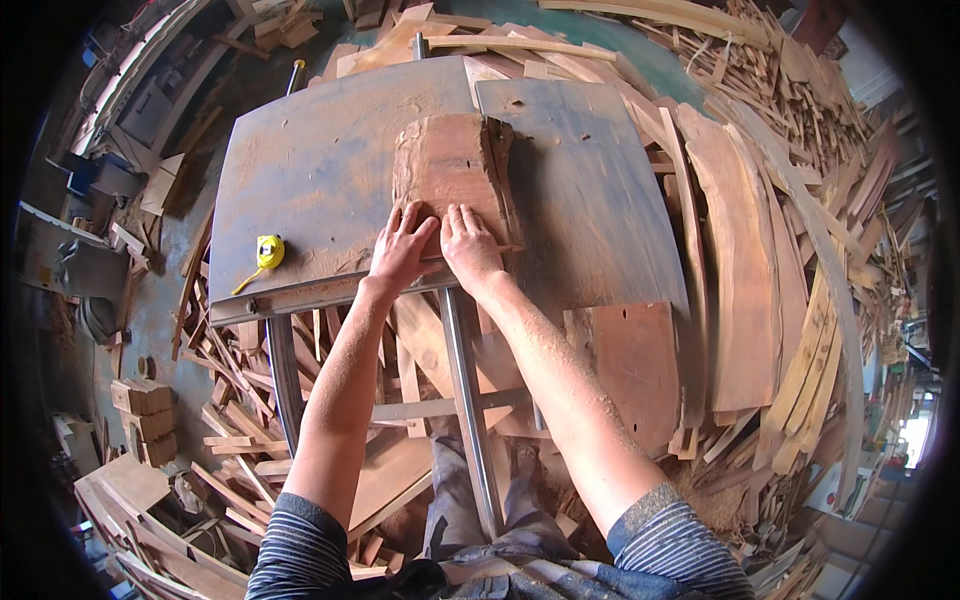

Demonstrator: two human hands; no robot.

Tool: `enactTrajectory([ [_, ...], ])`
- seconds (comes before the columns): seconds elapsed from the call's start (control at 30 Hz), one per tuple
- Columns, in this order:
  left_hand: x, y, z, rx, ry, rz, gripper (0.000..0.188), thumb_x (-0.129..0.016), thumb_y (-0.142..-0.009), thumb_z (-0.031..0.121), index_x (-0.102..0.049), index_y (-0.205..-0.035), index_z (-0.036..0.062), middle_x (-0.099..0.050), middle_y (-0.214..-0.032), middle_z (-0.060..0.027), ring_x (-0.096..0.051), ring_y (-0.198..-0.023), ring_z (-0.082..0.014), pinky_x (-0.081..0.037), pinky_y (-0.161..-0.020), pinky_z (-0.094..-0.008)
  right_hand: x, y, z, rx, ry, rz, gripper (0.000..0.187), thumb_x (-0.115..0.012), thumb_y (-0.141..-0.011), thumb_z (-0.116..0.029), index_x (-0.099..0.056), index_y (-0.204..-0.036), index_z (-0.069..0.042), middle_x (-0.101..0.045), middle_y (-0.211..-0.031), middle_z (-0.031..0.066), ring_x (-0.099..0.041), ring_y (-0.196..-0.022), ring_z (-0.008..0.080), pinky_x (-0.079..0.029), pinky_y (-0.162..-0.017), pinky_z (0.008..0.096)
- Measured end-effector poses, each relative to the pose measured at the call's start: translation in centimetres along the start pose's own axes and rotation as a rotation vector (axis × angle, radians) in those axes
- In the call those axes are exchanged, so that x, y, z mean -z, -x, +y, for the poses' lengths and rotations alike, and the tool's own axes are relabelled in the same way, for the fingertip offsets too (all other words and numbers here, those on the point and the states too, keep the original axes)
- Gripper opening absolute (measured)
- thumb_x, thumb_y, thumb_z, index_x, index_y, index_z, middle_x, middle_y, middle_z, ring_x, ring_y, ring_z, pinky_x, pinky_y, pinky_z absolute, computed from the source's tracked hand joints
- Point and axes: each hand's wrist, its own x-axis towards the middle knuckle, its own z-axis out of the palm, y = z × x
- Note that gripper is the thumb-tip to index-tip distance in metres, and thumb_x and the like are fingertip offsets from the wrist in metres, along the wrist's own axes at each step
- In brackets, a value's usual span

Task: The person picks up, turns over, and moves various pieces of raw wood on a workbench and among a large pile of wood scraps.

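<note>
A thick reddish-brown wooden slab (448,165) with rough, bark-like side edges lies flat on a grey metal table top (310,170) dusted with sawdust. My left hand (403,250) rests on the slab's near end, fingers stretched and spread over its upper face, thumb pointing toward the other hand. Beside it, my right hand (468,245) lies with straight fingers on the same end, near the right corner. Neither hand wraps around the wood. Sawdust clings to both forearms. A yellow tape measure (269,252) sits left of my hands, its tab out toward the table edge.
A second reddish board (630,370) stands at the table's near right. Long planks (735,250) lean along the right side. Offcuts (235,400) litter the floor, left and below. A metal rail (466,400) runs from the table toward my legs. Stacked wood blocks (143,410) stand left.
</note>
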Motion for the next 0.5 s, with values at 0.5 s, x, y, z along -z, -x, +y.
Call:
enactTrajectory([
  [0.5,-1.4,2.2,0.1,0.009,0.029,0.041,0.079,-0.090,-0.065,0.027,-0.055,-0.135,0.0216,-0.040,-0.154,-0.0127,-0.043,-0.134,-0.0497,-0.046,-0.109,-0.0533,-0.6,2.6,-1.4,-0.029,0.000,0.028,0.047,-0.057,-0.093,-0.011,-0.057,-0.135,0.011,-0.056,-0.143,0.0258,-0.053,-0.135,0.0388,-0.048,-0.111,0.0430],
])
